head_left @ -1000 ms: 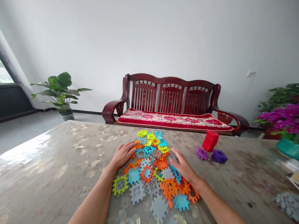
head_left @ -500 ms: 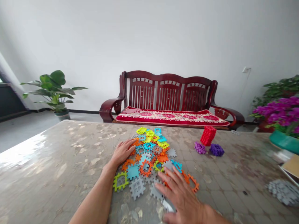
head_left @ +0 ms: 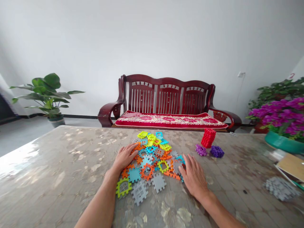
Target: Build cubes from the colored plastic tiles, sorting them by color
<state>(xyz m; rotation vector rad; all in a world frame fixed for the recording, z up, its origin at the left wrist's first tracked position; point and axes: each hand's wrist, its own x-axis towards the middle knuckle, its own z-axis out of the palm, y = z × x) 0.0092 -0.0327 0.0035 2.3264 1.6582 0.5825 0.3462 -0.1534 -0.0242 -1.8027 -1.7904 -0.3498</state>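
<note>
A loose heap of interlocking plastic building tiles [head_left: 146, 161] lies on the table between my hands, in orange, blue, grey and lime green. My left hand [head_left: 125, 155] rests at the heap's left edge, fingers stretched out and touching orange tiles. Against the right edge lies my right hand [head_left: 193, 172], its fingers extended beside blue and grey tiles; I see nothing gripped in it. At the near side are a grey square tile [head_left: 158, 182], a grey window tile [head_left: 139, 192] and a lime green window tile [head_left: 123, 187].
Right of the heap stand a red stack of tiles [head_left: 208, 138], a purple stack [head_left: 201, 150] and a violet stack [head_left: 217, 151]. A grey tile pile [head_left: 281, 188] lies far right, near a teal flower pot [head_left: 282, 142]. A wooden bench [head_left: 168, 95] stands behind the table [head_left: 71, 177].
My right hand has moved away from me and slid to the heap's right side, pushing tiles inward. The grey square tile is now uncovered. My left hand stays at the left edge.
</note>
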